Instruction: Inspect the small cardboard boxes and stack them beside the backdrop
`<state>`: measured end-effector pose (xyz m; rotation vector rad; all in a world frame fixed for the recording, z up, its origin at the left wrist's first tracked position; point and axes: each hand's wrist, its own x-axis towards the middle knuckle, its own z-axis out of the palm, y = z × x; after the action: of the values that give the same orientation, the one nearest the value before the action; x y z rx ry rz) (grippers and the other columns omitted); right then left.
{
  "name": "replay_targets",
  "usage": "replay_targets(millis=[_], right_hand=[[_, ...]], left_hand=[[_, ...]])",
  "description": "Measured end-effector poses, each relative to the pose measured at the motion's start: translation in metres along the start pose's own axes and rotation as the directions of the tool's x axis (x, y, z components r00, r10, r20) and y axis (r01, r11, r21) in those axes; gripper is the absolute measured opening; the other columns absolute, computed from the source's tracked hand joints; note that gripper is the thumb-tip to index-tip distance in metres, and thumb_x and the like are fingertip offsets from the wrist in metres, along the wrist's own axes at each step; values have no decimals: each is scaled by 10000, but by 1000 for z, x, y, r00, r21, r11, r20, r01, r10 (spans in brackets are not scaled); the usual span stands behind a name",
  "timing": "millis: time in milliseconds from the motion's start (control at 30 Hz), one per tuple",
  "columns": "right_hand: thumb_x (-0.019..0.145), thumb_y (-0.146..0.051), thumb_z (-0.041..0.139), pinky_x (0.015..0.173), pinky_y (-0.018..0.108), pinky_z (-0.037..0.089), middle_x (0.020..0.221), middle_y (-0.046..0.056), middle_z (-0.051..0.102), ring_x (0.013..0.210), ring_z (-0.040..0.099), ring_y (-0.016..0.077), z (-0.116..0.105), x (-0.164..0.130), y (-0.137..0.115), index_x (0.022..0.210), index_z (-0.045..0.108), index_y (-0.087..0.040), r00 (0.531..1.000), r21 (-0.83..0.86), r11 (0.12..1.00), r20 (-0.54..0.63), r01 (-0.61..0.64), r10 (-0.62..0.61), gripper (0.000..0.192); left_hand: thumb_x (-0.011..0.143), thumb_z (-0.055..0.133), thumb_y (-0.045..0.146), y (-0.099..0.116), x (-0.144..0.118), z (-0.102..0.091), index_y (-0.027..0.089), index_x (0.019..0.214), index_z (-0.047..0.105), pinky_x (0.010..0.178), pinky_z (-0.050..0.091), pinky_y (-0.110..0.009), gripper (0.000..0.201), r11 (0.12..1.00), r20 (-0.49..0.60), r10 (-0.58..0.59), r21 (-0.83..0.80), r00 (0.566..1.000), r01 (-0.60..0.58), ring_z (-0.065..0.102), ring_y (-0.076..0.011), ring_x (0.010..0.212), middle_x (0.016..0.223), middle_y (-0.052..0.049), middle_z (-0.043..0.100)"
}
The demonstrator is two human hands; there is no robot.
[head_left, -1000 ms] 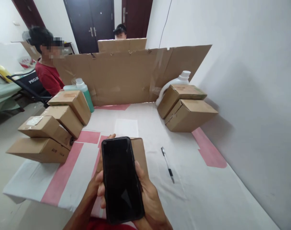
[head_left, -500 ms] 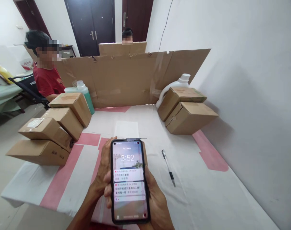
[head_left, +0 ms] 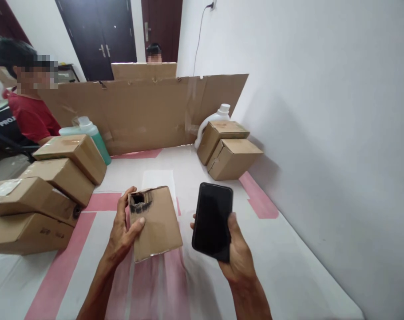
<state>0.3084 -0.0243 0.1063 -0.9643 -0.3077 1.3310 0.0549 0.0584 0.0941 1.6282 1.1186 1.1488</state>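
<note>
My left hand (head_left: 124, 229) grips a flat piece of cardboard (head_left: 158, 226) by its left side, thumb across the front and fingers behind. Near its upper left corner this cardboard has a rough cut hole with black marks around it. To the right, my right hand (head_left: 238, 253) is closed around a smartphone (head_left: 212, 222), held upright with its dark screen facing me. A gap separates the cardboard and the phone, both in front of me over the table. No pen shows now.
Several cardboard boxes (head_left: 60, 178) line the left side beside a green bottle (head_left: 100, 144). Two boxes (head_left: 237, 158) and a white jug (head_left: 205, 126) stand back right. A cardboard partition (head_left: 148, 115) closes the far edge. A person in a red shirt (head_left: 30, 115) sits beyond, left.
The phone has moved right in my right hand, its lit lock screen now dark. My left hand has come away leftward with the cardboard, which was mostly hidden behind the phone. The view has turned right.
</note>
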Motion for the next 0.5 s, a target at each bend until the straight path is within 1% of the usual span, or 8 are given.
replay_targets(millis=[33,100,167,233,300,333,400,500], right_hand=[[839,-704,724,840,420,599,983,87,812,868,753,273,-14,12,6,1074,786,-209,998,-101,995,-62,20,-26,552],[833,-670,734,775,373,570,874,65,785,814,718,264,-41,36,22,935,771,-180,990,-385,920,-86,70,-111,501],[841,-680,673,710,352,533,806,56,750,773,683,264,-65,56,39,832,726,-178,973,-657,742,-61,129,-223,505],[847,-697,581,648,348,491,720,50,701,705,643,263,-83,69,55,761,671,-197,946,-839,526,-43,141,-321,515],[857,-674,510,620,356,463,673,53,668,653,617,266,-95,77,64,751,637,-217,926,-925,364,-41,106,-375,486],[868,-645,484,627,365,462,686,66,674,656,622,277,-99,79,67,779,638,-218,922,-949,305,-46,80,-384,462],[898,-571,450,681,392,482,783,119,717,730,664,313,-103,81,70,886,665,-197,921,-974,225,-61,29,-384,432],[957,-456,437,809,413,505,979,183,735,916,697,342,-103,79,72,1048,685,-157,917,-999,45,-33,-16,-398,399]], left_hand=[[909,663,534,-2,3,0,283,1599,346,1231,352,-557,800,1000,-2,-5,-7,1000,5,424,-385,1489,1631,-121,405],[911,660,546,-5,9,-1,291,1595,353,1232,345,-558,792,1000,-2,-24,-19,1000,24,429,-383,1486,1623,-118,421],[915,654,559,-6,15,-1,288,1592,359,1229,341,-558,786,998,8,-54,-31,998,54,438,-380,1480,1608,-120,447],[916,650,576,-6,22,-1,271,1591,359,1219,350,-553,796,995,27,-86,-55,996,87,449,-380,1473,1589,-132,476],[913,647,590,-6,29,-1,253,1591,361,1197,379,-535,809,989,38,-111,-89,993,115,453,-380,1471,1584,-141,486],[911,647,593,-7,32,0,248,1588,367,1188,392,-522,810,987,40,-122,-105,992,125,455,-378,1469,1585,-141,487],[912,643,594,-8,38,0,242,1580,383,1169,415,-498,799,981,35,-137,-136,990,140,470,-372,1456,1584,-134,491],[914,631,598,-11,43,0,231,1569,402,1129,455,-483,784,972,27,-153,-177,988,156,524,-367,1402,1559,-128,519]])
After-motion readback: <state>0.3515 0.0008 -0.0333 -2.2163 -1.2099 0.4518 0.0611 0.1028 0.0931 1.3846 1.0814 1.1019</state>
